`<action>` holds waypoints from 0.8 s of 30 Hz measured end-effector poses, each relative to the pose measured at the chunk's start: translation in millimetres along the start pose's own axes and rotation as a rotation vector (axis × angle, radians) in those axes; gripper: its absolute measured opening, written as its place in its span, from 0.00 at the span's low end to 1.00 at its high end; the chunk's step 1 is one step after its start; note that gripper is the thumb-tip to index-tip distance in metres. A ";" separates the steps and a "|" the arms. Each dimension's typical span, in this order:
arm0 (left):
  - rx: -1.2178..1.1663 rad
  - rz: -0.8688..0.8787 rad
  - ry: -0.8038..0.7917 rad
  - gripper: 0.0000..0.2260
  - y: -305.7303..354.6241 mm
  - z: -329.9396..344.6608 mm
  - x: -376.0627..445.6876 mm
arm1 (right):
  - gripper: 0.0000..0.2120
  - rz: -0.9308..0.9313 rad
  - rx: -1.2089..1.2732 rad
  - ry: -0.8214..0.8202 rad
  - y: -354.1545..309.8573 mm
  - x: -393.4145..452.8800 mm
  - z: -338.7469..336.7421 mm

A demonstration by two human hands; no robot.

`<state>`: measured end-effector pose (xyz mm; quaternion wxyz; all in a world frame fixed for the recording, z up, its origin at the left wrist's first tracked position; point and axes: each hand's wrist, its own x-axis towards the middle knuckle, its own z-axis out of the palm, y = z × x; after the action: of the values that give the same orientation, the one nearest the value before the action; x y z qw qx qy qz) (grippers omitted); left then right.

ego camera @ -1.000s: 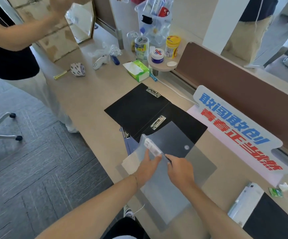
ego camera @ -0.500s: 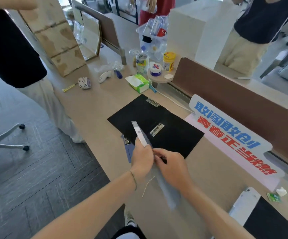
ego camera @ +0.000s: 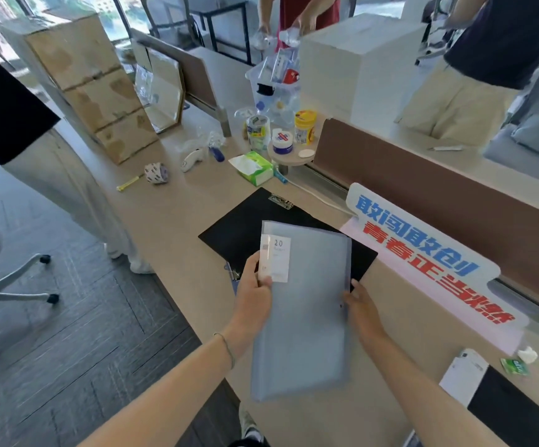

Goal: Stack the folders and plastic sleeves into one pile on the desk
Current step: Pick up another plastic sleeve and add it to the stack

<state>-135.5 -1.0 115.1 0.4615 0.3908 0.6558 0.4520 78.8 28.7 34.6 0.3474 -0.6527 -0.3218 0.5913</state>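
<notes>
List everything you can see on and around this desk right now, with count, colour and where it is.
grey plastic sleeve folder: 1, translucent grey-blue with a white label, held above the black folder
black folder: 1, black with metal clips, flat at mid desk
blue folder: 1, blue, edge showing under the black one
sign: 1, white with blue and red characters, right of the pile
tissue pack: 1, green and white, behind the black folder
yellow jar: 1, on the small round shelf
cardboard boxes: stacked, brown, far left
desk: 1, beige
left hand: holding the sleeve folder's left edge
right hand: holding its right edge
</notes>
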 end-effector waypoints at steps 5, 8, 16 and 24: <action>-0.043 0.013 -0.054 0.24 1.6 1.1 9.3 | 0.11 0.053 0.143 -0.034 -3.9 -9.3 -31.5; -0.098 0.014 -0.090 0.23 2.3 5.0 16.6 | 0.07 0.085 0.232 -0.032 -2.5 -19.3 -50.8; -0.174 -0.046 -0.179 0.21 -1.5 40.4 23.9 | 0.08 -0.043 0.261 0.146 -7.2 -53.4 -89.5; 0.036 -0.118 -0.409 0.24 -21.1 95.3 7.5 | 0.09 -0.159 0.240 0.242 -12.4 -105.6 -140.0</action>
<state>-48.1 22.0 77.3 0.6037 0.4435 0.5780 0.3236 208.2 -62.4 111.2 0.5045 -0.6454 -0.2554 0.5135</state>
